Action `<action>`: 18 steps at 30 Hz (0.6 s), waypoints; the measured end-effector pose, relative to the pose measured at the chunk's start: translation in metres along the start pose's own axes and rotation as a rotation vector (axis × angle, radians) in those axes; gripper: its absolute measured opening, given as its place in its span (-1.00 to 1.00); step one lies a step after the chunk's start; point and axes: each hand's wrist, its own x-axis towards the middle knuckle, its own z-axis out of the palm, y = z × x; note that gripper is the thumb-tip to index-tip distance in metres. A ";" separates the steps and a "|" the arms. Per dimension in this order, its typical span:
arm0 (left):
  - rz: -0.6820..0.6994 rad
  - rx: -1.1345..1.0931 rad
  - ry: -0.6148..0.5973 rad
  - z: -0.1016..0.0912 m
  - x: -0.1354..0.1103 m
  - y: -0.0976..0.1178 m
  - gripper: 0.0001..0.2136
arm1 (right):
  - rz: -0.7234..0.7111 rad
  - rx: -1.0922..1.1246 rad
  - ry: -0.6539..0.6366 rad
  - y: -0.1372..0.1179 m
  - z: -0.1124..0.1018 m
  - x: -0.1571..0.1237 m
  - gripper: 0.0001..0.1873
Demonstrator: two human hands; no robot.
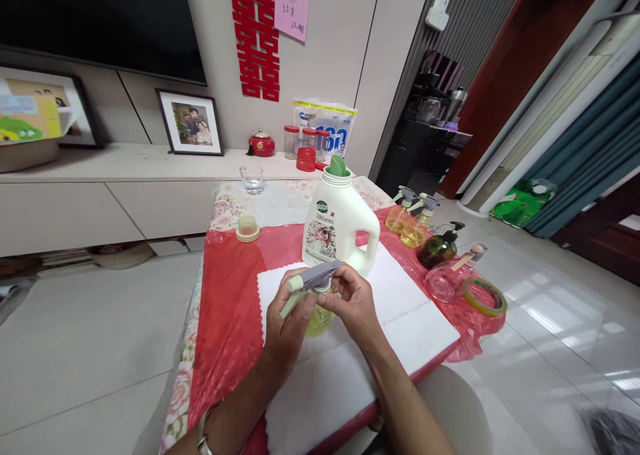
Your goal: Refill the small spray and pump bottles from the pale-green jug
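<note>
Both hands hold a small spray bottle [319,316] with yellow-green liquid over a white cloth [400,308]. My left hand [287,321] is wrapped round the bottle's body and lower trigger. My right hand [353,298] pinches the grey-and-green spray head [313,278] at the bottle's neck. Just behind stands a large white detergent jug [340,225] with a green funnel [337,166] in its mouth.
A red plastic sheet [230,288] covers the small table. To the right stand two small spray bottles [413,223], a dark pump bottle [440,245], a clear pink bottle [447,278] and a tape roll [484,295]. A yellow cap [247,228] and a glass [251,179] sit at the back left.
</note>
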 end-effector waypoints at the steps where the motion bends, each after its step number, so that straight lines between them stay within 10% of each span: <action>1: -0.012 -0.020 -0.011 0.002 0.000 0.000 -0.73 | -0.003 -0.001 0.008 0.001 0.001 0.000 -0.66; 18: -0.187 -0.164 0.026 0.007 0.002 0.004 -0.62 | -0.046 0.014 -0.112 -0.003 -0.008 -0.001 -0.72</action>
